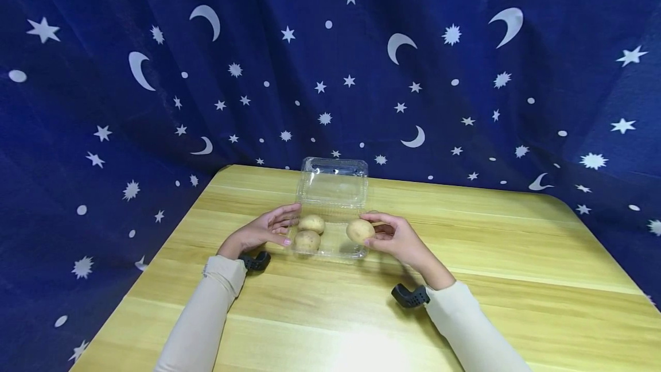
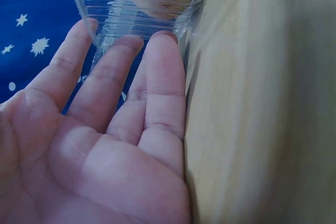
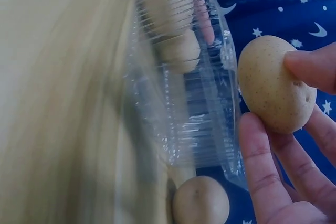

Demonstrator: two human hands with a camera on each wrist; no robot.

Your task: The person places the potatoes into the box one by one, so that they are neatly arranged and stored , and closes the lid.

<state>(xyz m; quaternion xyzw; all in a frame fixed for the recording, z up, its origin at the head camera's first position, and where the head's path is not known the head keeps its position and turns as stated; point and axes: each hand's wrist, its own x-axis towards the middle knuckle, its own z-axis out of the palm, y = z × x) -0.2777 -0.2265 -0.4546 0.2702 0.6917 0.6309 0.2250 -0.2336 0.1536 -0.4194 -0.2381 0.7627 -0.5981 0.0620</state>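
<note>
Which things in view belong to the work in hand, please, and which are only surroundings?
In the work:
potato, gripped by the right hand
open box, left hand at its side
two potatoes inside it
fourth potato outside it, probably

Only surroundings:
table
curtain
black wrist devices

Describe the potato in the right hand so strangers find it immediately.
On the wooden table stands an open plastic box. At its right end, the right hand pinches the potato. It alone is held: two other potatoes lie in the box, a fourth potato on the table.
</note>
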